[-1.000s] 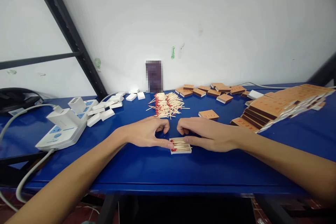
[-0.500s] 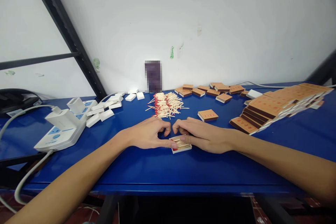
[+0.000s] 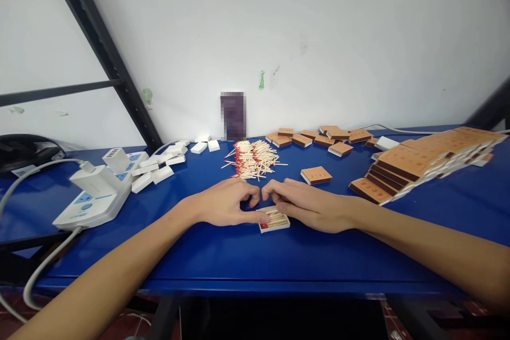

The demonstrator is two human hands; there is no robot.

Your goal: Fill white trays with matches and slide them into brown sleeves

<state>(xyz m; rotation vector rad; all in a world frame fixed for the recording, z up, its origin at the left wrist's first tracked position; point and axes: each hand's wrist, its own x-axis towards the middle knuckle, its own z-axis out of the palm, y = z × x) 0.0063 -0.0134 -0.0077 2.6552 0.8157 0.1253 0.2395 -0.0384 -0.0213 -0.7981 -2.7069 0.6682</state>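
Observation:
A white matchbox tray (image 3: 274, 230) holding matches (image 3: 278, 219) lies on the blue table between my hands. Red match heads show at its left end. My left hand (image 3: 225, 202) is closed at that end, its thumb over the tray's left edge and its fingers curled behind. From the other side my right hand (image 3: 306, 204) is closed on the tray, thumb tip at the back right corner. The curled right fingers partly hide the tray's far side. Just beyond my hands is a heap of loose matches (image 3: 255, 159), heads mostly to the left.
White empty-looking trays (image 3: 153, 172) lie in a pile at left, beside a power strip (image 3: 91, 202) with plugged chargers. Orange matchbox sleeves (image 3: 338, 133) are scattered along the wall. One sleeve (image 3: 316, 175) lies near my right hand; a stepped stack (image 3: 418, 159) stands at right.
My right thumb has moved back and slightly right, uncovering more of the matches. The tray has shifted slightly left. My left hand has hardly moved.

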